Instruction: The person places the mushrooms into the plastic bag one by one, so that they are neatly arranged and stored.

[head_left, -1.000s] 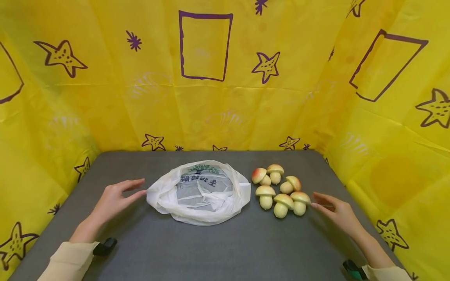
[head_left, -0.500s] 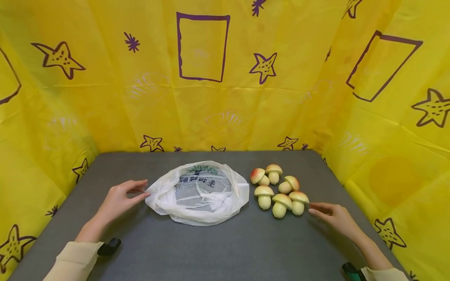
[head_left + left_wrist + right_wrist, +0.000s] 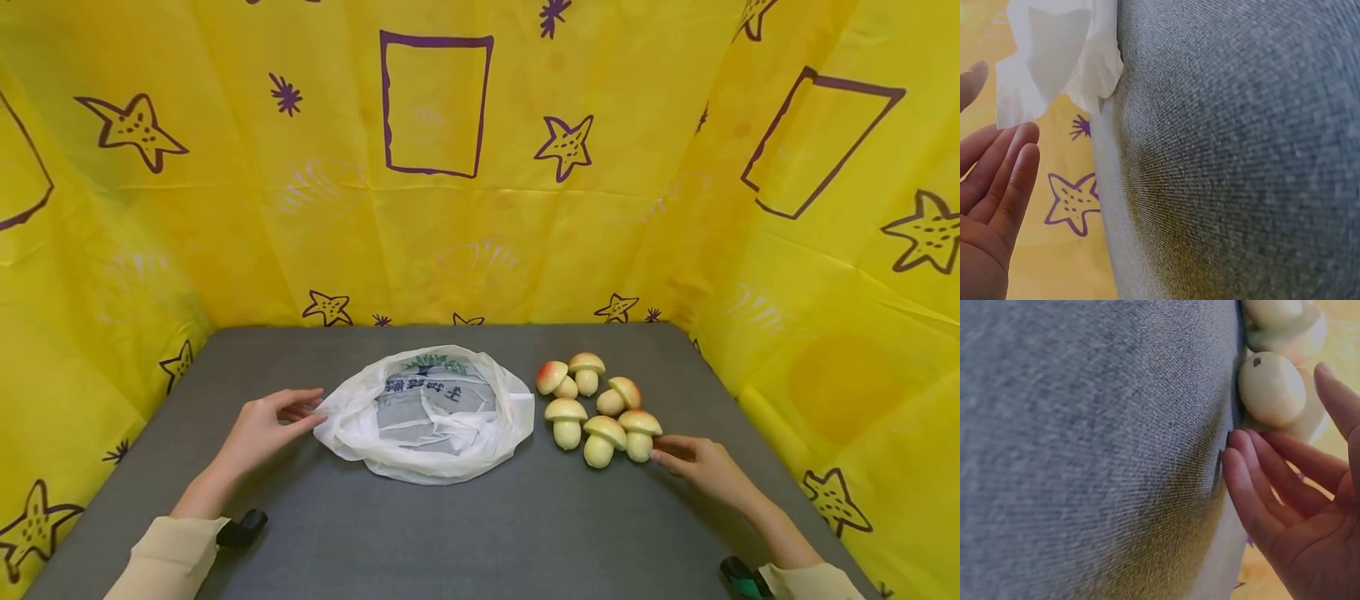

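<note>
A white plastic bag (image 3: 348, 417) with its mouth spread wide lies on the grey table, green leaves and dark characters printed on it. At its left edge is my left hand (image 3: 262, 429); in the left wrist view the thumb and the relaxed fingers (image 3: 1019, 181) stand apart, close to the bag's corner (image 3: 1016, 103). Right of the bag, several toy mushrooms (image 3: 566, 421) with pale stems and yellow-red caps sit in a cluster. My right hand (image 3: 701, 471) is beside the rightmost mushroom (image 3: 640, 433), thumb and fingers apart. Whether the fingertips touch it is unclear.
The grey tabletop (image 3: 480, 542) reaches back to a yellow cloth (image 3: 480, 233) printed with starfish and frames, which also hangs along both sides. A black band piece (image 3: 242, 528) is on the left wrist, another (image 3: 742, 577) on the right.
My left hand has shifted slightly right, toward the bag's edge. My right hand has moved left and a little nearer, beside the rightmost mushroom. Bag and mushrooms stay put.
</note>
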`<state>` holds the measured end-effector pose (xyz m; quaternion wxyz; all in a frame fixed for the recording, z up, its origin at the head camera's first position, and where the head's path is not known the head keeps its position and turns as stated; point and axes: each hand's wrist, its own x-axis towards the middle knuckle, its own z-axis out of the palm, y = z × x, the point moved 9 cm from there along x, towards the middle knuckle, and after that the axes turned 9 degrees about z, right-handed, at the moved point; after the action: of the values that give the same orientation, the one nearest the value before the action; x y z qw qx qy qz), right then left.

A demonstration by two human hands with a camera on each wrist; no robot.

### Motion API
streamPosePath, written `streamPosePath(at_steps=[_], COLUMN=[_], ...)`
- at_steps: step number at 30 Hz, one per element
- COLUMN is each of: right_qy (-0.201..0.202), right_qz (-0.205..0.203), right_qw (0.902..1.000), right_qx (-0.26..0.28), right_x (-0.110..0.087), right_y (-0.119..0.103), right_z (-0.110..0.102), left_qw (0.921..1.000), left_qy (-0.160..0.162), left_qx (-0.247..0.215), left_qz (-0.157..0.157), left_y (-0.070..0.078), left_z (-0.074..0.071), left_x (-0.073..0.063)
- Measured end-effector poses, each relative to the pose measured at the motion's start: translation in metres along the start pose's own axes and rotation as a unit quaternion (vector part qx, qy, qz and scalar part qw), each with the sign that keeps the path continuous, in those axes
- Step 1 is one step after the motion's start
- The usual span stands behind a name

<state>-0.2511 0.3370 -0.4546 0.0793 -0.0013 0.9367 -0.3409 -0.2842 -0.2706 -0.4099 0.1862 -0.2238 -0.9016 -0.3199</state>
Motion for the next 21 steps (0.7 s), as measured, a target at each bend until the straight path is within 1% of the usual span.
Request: streamPosePath(at_steps=[3, 7, 10, 14, 21], right_qy=[-0.002, -0.007, -0.012, -0.020, -0.029], right_qz=[-0.003, 0.001, 0.016, 0.025, 0.006], right_qw=[0.9999, 0.9999, 0.9998, 0.9995, 0.9996], right_qx=[-0.012, -0.013, -0.002, 0.003, 0.000], right_x=[0.002, 0.006, 0.009, 0.012, 0.017], right_y=[-0.002, -0.003, -0.001, 0.000, -0.005], right_z=[0.001, 0.001, 0.002, 0.004, 0.005], left_qw=[0.9998, 0.9994, 0.9990, 0.9985, 0.9980], left_qy=[-0.008, -0.014, -0.023, -0.031, -0.035], left_qx=[-0.009, -0.014, -0.013, -0.005, -0.010], left_qz=[-0.015, -0.027, -0.036, -0.045, -0.051], left_y=[-0.002, -0.003, -0.005, -0.007, -0.005], left_z=[0.003, 0.005, 0.008, 0.009, 0.010], left_x=[-0.001, -0.001, -0.001, -0.001, -0.002])
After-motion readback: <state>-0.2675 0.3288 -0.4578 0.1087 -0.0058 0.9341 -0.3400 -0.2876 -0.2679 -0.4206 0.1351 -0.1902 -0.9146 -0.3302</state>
